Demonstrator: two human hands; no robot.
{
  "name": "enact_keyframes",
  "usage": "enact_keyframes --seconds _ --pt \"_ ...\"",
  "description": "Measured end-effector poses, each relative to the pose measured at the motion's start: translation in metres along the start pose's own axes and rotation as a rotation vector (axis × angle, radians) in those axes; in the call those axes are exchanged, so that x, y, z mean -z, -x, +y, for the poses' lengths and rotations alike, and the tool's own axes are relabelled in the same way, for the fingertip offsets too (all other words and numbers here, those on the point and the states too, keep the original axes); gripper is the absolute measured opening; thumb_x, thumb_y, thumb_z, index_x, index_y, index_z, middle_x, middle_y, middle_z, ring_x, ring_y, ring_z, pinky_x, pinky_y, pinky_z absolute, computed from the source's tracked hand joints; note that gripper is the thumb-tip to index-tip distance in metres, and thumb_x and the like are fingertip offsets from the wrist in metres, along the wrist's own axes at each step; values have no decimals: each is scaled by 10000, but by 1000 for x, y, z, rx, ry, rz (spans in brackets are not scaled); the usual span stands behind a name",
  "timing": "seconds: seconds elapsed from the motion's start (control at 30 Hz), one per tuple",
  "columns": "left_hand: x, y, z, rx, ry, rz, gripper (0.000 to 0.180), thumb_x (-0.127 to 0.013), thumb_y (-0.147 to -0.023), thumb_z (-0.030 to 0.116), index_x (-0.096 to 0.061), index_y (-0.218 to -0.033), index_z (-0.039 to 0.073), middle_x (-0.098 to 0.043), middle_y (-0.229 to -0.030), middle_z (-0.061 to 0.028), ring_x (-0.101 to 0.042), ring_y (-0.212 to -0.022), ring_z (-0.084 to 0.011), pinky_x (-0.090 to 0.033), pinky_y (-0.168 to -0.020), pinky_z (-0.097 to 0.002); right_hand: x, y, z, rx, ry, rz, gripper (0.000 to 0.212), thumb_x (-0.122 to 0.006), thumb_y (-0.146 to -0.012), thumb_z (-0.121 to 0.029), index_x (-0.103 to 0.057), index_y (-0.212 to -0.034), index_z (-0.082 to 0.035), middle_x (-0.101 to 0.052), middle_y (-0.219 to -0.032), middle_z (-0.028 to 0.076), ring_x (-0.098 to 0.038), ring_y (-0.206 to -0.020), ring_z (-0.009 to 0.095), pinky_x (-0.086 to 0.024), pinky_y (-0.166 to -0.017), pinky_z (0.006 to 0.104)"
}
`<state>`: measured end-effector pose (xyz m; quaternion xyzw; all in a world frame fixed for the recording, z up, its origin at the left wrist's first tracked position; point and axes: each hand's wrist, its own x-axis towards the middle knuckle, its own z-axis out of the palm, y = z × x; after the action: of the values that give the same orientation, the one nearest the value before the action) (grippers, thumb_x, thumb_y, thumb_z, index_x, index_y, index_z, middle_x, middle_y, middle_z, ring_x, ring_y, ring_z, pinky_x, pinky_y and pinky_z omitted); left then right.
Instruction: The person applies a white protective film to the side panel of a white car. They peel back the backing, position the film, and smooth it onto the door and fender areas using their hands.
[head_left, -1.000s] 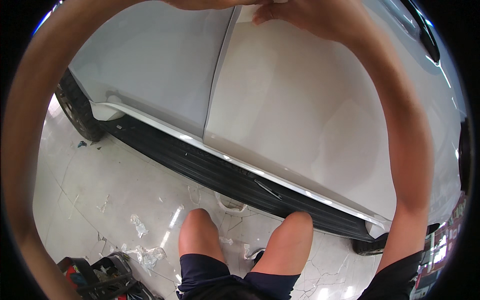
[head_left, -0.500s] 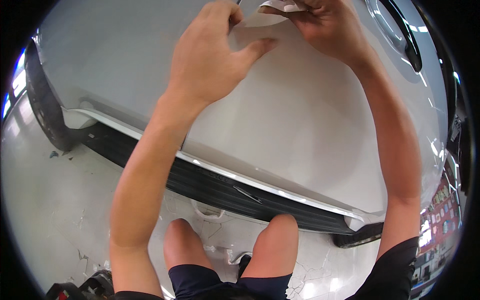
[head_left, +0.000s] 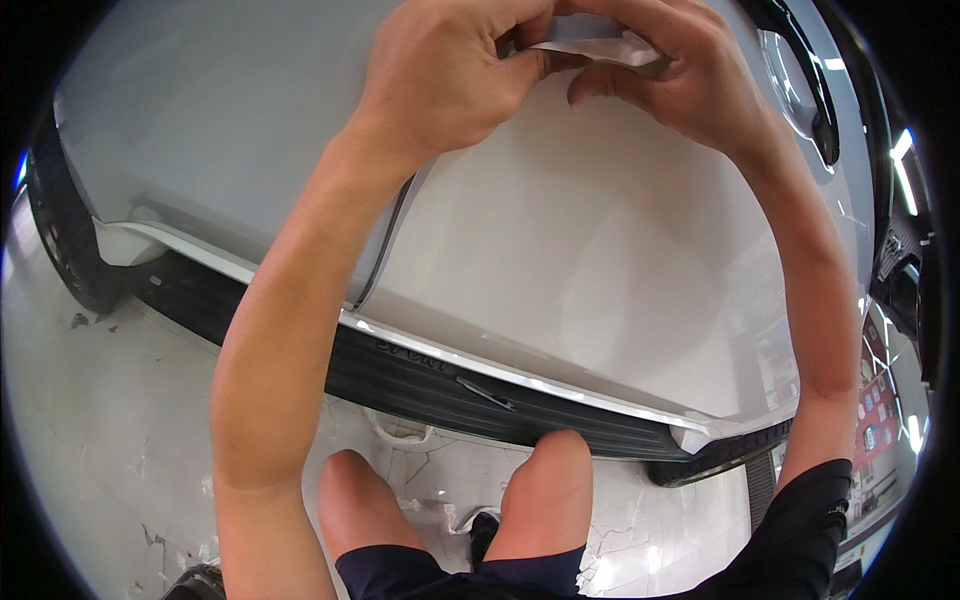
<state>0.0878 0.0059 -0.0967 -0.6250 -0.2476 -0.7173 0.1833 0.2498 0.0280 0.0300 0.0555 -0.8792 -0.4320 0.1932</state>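
Head view: left hand (head_left: 450, 90) and right hand (head_left: 665, 80) raised, grips pinched on film strip (head_left: 590, 45) against car door (head_left: 600, 250).

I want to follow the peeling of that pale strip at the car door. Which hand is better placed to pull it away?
Probably the right hand: its fingers curl over the pale strip's free end, while the left hand pinches the other end.
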Motion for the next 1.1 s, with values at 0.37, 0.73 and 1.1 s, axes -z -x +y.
enact_keyframes --seconds 0.37,0.73,1.1 --pt "-8 -4 -10 -209 -258 -28 88 -638 -808 76 -551 -801 65 -594 -746 -133 -595 -684 -344 -455 -608 -428 -4 4 3 128 2 121 157 -704 -738 -4 -573 -724 -91 -527 -658 19 -398 -631 185 -326 -613 329" --pt "-13 14 -21 -192 -140 131 109 -693 -834 100 -633 -763 42 -568 -646 -70 -529 -574 -223 -405 -513 -346 -34 6 -6 57 196 425 233 -735 -742 -81 -506 -699 -68 -436 -639 50 -383 -603 210 -311 -521 332" --pt "-23 15 -33 -348 -27 319 192 -730 -750 1 -553 -719 69 -499 -614 -45 -459 -519 -235 -346 -465 -345 -24 -3 -26 -121 125 468 168 -685 -603 41 -581 -695 -52 -558 -678 52 -497 -624 204 -381 -518 319"
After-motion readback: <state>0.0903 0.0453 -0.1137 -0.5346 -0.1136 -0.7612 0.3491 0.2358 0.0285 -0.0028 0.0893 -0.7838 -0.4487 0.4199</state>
